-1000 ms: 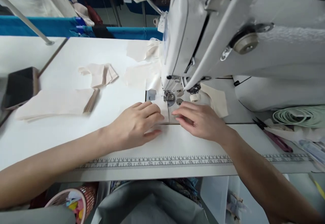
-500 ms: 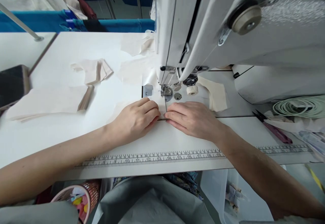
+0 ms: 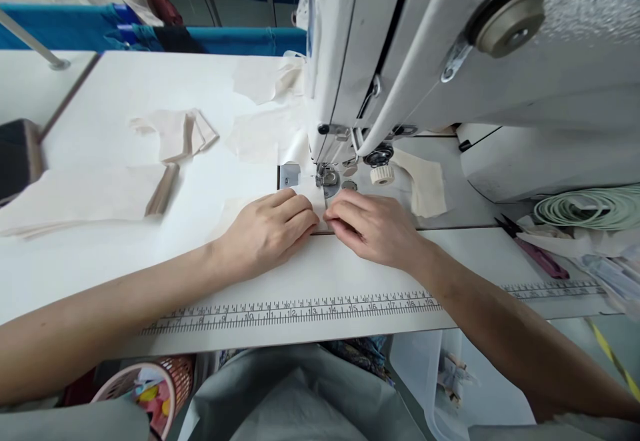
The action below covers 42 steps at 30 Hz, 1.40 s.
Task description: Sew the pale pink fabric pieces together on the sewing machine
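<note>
A thin white fabric piece (image 3: pixel 315 195) lies on the machine bed, with its far end at the presser foot (image 3: pixel 320 175) of the sewing machine (image 3: pixel 333 61). My left hand (image 3: pixel 274 231) is closed, its curled fingertips gripping the fabric's near end. Just across from it, my right hand (image 3: pixel 375 227) pinches the fabric's right edge between thumb and forefinger. The fingertips of both hands almost meet in front of the needle area. Part of the fabric is hidden under my left hand.
Stacked cut fabric pieces (image 3: pixel 100 191) and a smaller stack (image 3: pixel 175 133) lie at left. A cream fabric piece (image 3: pixel 425 184) rests right of the needle. Thread snips (image 3: pixel 540 254) and coiled green cord (image 3: pixel 587 209) are at far right. A printed ruler (image 3: pixel 300 314) runs along the front edge.
My right hand's fingers have drawn into a tighter pinch at the fabric edge. My left hand has hardly moved. The whole view has shifted slightly.
</note>
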Available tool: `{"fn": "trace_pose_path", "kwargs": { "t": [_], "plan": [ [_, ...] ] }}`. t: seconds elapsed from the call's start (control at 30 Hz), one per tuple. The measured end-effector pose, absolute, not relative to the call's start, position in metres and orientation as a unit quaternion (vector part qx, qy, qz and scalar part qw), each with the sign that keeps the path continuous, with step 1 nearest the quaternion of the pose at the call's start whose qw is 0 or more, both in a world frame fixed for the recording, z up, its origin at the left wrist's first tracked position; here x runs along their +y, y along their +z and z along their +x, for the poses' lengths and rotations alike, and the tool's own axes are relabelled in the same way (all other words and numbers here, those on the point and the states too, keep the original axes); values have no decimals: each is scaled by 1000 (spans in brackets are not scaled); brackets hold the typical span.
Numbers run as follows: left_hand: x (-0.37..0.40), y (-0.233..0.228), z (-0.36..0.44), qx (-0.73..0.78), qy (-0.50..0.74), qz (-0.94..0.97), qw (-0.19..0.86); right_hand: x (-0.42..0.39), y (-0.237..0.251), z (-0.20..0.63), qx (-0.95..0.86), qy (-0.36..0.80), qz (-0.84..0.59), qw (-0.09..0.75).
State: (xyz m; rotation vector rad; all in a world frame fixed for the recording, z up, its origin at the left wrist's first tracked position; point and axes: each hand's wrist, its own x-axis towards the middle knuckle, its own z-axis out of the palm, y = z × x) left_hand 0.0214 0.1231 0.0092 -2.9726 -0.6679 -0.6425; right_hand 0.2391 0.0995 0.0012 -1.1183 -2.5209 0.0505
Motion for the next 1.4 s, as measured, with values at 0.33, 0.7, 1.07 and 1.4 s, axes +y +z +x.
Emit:
{"fn": "trace_pose_path", "kwargs": {
  "t": [0.33, 0.7, 1.07, 1.4],
  "plan": [
    [126, 9, 16, -191, -214, -957, 44, 97, 15, 255, -907, 57, -380, 170],
    [126, 19, 17, -187, -181, -966, 8, 96, 17, 257, -920, 48, -359, 151],
    [128, 14, 17, -202, -207, -956, -46, 89, 23, 257, -938, 14, -320, 132],
    [125, 18, 18, -177, -196, -964, 27, 74, 14, 250, -945, -114, -289, 106]
  ]
}}
